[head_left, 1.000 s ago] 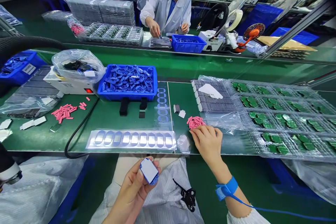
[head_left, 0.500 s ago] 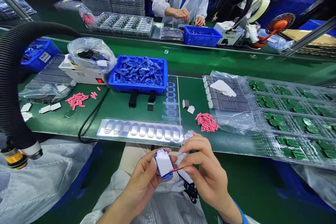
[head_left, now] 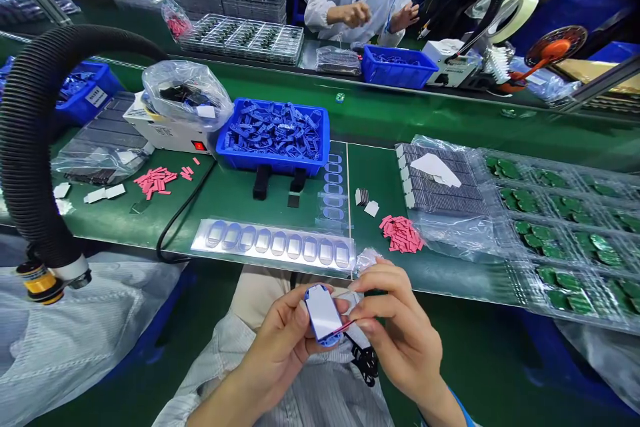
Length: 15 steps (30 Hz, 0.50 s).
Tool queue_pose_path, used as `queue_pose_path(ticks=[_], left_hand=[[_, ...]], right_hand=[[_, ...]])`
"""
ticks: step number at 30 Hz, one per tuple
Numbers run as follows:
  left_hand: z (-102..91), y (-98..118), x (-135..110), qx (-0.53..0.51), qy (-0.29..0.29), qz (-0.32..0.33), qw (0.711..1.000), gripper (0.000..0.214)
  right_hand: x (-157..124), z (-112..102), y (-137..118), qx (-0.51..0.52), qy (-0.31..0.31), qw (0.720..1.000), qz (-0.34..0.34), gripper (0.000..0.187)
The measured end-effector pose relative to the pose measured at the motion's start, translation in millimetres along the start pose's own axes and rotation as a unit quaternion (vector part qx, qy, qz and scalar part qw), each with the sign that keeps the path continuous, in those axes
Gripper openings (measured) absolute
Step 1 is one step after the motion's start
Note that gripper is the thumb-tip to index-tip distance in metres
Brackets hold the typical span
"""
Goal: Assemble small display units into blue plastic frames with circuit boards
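One camera sits on the person's head. It looks forward and down, so the left hand (head_left: pixel 283 353) and the right hand (head_left: pixel 400 327) are very near, at the bottom of the view. Just past them is the green desk (head_left: pixel 375 180), close and seen from above. Higher up, the view goes far across the room to a co-worker (head_left: pixel 360 3) facing the camera. The view is very wide and tips a little.
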<state>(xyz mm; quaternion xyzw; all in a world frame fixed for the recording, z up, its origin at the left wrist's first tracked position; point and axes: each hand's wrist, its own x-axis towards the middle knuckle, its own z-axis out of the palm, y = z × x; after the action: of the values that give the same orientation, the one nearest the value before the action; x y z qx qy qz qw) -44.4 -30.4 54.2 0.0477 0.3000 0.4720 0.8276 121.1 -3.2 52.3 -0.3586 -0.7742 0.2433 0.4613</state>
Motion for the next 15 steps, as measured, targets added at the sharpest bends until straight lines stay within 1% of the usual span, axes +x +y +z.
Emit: queue_pose_path(ticks=[2,4,6,10,13,15], left_hand=[[0.3,-0.8,-1.0,0.000,0.000,0.004,1.000,0.029],[0.6,-1.1,-2.1,-0.001,-0.001,0.009,1.000,0.029],[1.3,-1.1,-3.2,0.001,-0.003,0.014,1.000,0.030],[3.2,-1.2,-4.4,0.006,-0.003,0.028,1.000,0.029],[4.8,-1.6,-4.3,0.014,0.000,0.041,0.999,0.028],[5.7,-1.9,-4.1,0.020,0.001,0.048,0.999,0.028]], right_hand=[[-0.6,0.8,-1.8,-0.065,0.016,0.997,-0.048,0.012],[-1.4,0.5,-5.1,-0.131,0.029,0.987,-0.094,0.014],[-2.4,-0.8,-9.4,-0.184,0.037,0.975,-0.123,0.015],[-4.2,-4.3,-18.7,-0.256,0.038,0.953,-0.160,0.014],[-4.9,-5.8,-23.9,-0.286,0.032,0.943,-0.168,0.012],[-5.2,-5.8,-25.7,-0.299,0.039,0.938,-0.170,0.012]])
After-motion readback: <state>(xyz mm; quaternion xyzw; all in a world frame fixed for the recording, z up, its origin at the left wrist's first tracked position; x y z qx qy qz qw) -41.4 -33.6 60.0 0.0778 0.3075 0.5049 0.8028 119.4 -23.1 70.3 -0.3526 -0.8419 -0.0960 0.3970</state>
